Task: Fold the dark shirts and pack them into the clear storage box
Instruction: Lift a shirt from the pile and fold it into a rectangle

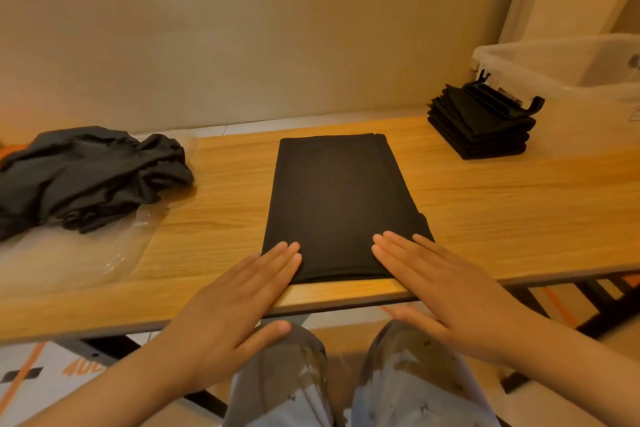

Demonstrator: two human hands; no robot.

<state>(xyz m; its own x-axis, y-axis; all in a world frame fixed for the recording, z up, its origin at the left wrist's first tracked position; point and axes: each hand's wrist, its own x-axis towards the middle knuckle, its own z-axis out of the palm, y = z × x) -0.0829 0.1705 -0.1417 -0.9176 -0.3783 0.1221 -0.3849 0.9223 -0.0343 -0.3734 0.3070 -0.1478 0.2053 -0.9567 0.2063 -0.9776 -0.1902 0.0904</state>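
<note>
A dark shirt lies folded into a long flat rectangle in the middle of the wooden table. My left hand rests flat, fingers together, on the shirt's near left corner. My right hand lies flat on its near right corner. Neither hand grips the cloth. A stack of several folded dark shirts stands at the back right. Just behind that stack sits the clear storage box. A heap of unfolded dark shirts lies at the left.
Clear plastic wrapping lies under and in front of the unfolded heap. A plain wall runs behind the table. My knees show below the table's front edge. Cardboard with orange print lies on the floor at the lower left.
</note>
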